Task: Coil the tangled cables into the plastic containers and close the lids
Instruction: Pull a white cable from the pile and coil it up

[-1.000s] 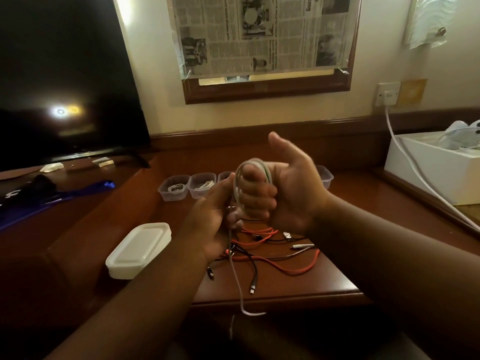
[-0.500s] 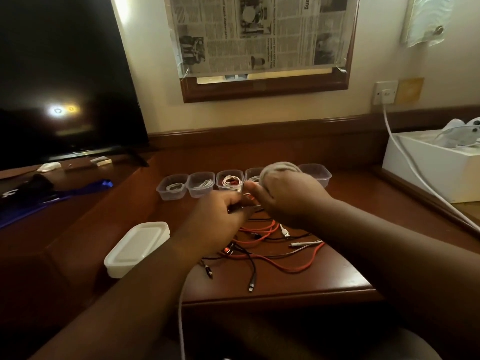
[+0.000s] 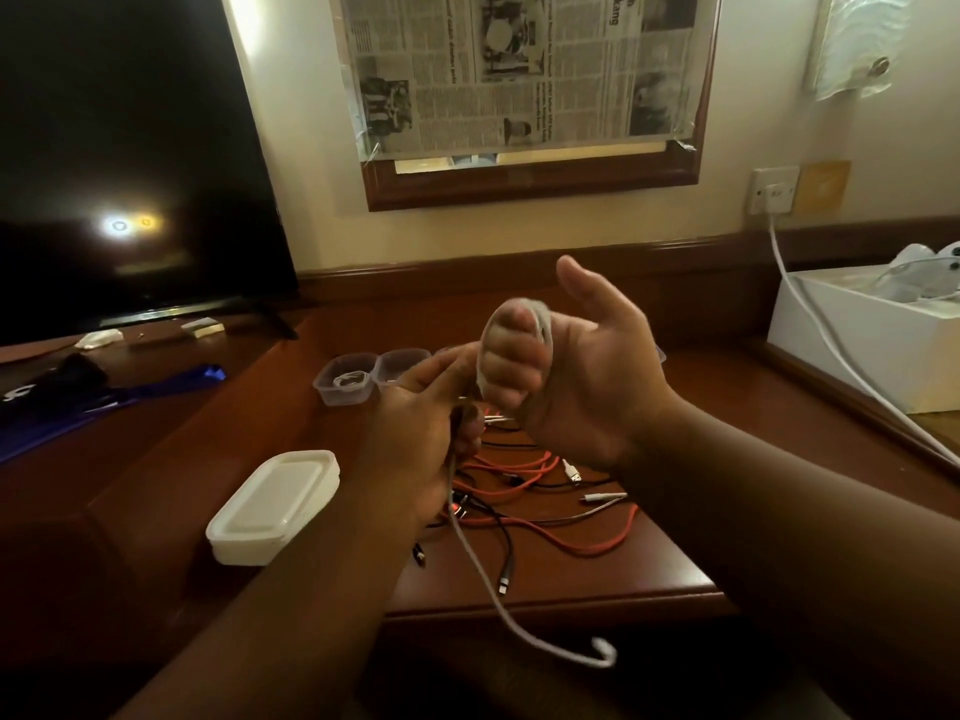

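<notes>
A white cable is wound in loops round the curled fingers of my right hand, held up above the desk with the thumb raised. My left hand pinches the same cable just below the coil; its loose end hangs past the desk's front edge. Under my hands lies a tangle of red and black cables. A row of small clear plastic containers stands behind, two showing, the left one with a white cable coiled inside; the others are hidden by my hands.
A white lidded container sits on the desk at the left. A dark TV screen stands at back left, with a blue item before it. A white box and a wall-socket cable are at the right.
My right hand has turned palm-up and risen again with the coil round its fingers. My left hand has slid down the cable, and the loose end now hangs lower past the desk edge.
</notes>
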### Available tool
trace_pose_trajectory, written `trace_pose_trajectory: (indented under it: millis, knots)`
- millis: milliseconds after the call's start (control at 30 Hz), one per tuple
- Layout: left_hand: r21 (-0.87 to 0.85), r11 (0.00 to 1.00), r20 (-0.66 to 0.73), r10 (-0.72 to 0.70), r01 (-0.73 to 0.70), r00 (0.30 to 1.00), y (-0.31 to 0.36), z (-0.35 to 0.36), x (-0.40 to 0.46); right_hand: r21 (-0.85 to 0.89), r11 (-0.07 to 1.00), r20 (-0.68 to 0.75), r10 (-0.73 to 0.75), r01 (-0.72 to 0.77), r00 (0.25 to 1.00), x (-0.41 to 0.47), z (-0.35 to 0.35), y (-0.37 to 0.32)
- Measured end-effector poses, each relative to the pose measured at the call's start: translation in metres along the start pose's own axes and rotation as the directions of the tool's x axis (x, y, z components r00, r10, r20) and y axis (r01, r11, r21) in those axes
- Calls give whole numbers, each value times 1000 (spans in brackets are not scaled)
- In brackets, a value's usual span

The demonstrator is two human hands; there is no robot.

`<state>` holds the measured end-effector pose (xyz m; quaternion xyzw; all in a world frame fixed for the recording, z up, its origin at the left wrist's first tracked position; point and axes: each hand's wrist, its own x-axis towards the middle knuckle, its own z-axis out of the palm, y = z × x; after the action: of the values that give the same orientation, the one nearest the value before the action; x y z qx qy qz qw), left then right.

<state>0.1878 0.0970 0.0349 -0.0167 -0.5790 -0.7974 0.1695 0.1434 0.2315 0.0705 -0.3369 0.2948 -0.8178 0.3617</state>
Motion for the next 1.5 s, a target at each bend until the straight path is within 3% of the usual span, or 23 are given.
trace_pose_trajectory:
  millis: [67,133,167,200,233,267,333,367,433,567,700,767,867,1067,1233,1300,1433,1500]
  knots:
    - [83,996,15,-41,39,999,-10,6,-3,-112,975,-94,-202,191,975,4,4,2]
    - [174,982,70,-87,74,994,-18,11,-7,-480,837,-119,-359,263,926,9,3,1]
    - [207,976,90,-87,67,992,-17,13,-9,-726,650,-107,-428,224,897,10,3,1]
    - [261,965,109,-60,30,992,-14,12,-9,-911,393,-81,-469,126,879,9,2,2]
    - [363,931,135,-7,-42,991,-10,9,-8,-989,148,-64,-468,7,882,8,0,4]
    - [543,827,173,58,-145,983,-7,4,-6,-996,-29,-61,-425,-81,903,7,-2,7]
    - [859,358,330,157,-365,931,-5,-5,-1,-951,-275,-48,-321,-141,946,3,-3,13]
    - [896,161,386,178,-413,905,-4,-10,1,-933,-325,-57,-294,-156,954,2,-4,16]
    - [907,57,394,228,-416,890,-4,-14,0,-936,-294,-108,-278,-192,954,1,-7,17]
    - [878,-1,437,408,-478,802,-5,-19,-3,-958,-151,-216,-172,-243,961,1,-13,16]
    - [809,137,478,413,-571,775,-6,-26,2,-948,93,-298,78,-304,951,-5,-14,9]
    - [744,207,529,400,-635,749,-9,-28,3,-940,176,-275,112,-292,955,-9,-13,4]
    - [727,198,535,437,-658,723,-16,-30,4,-932,264,-225,121,-250,967,-12,-14,7]
    - [708,183,517,524,-682,677,-37,-33,13,-952,187,-255,-42,-243,966,-5,-32,25]
    - [672,281,521,478,-685,707,-48,-39,27,-975,99,-215,-167,-201,962,2,-51,30]
    - [674,315,496,477,-668,726,-51,-42,36,-955,205,-254,-178,-216,951,8,-61,31]
    - [697,403,362,517,-593,776,-50,-45,59,-743,635,-338,-82,-212,938,17,-79,22]
    - [676,472,319,506,-566,802,-51,-43,70,-618,759,-349,-32,-204,937,24,-88,19]
